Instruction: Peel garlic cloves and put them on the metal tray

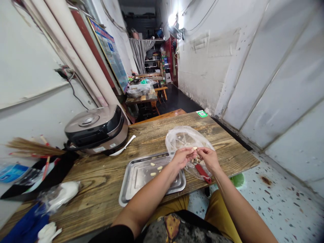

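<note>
A small pale clove [194, 148] is above the open plastic bag [180, 136], pinched by the fingers of the 2 hands: the left hand [184, 157] grips it from 1 side, the right hand [208, 158] from the other. Inside the bag I see brownish pieces [194, 159], too small to tell exactly, and a red handle [203, 173] lies at its near edge. Just left is a metal tray [123, 189] with at least 3 pale pieces [153, 174]. Farther left, on the wooden table [96, 185], a white spoon [124, 147] lies beside 1 rice cooker [97, 126].
</note>
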Tool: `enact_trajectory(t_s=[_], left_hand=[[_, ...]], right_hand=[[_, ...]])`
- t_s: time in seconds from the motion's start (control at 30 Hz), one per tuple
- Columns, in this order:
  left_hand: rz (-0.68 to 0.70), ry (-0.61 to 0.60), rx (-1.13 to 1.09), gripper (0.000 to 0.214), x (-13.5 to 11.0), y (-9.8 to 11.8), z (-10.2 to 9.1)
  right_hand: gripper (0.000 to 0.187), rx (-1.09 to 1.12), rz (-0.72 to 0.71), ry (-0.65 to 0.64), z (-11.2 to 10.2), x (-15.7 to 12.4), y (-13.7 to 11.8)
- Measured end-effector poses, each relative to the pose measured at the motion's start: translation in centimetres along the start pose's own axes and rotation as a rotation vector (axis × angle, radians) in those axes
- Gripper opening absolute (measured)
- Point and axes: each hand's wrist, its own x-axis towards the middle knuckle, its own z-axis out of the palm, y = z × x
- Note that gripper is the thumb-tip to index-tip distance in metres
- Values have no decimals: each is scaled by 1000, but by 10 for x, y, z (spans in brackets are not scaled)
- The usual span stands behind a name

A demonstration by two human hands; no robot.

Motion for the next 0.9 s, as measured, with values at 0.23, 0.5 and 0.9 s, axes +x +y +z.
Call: enact_trajectory(t_s=[0.23,0.5,0.9], left_hand=[[-113,98,-88,7,8,-5,-9],[36,72,106,15,1,-9,-1],[168,106,148,20,0,-10,5]], right_hand=[[37,-56,94,-41,-8,4,4],[38,40,75,-144,-1,2,1],[36,131,76,-138,-1,1,2]])
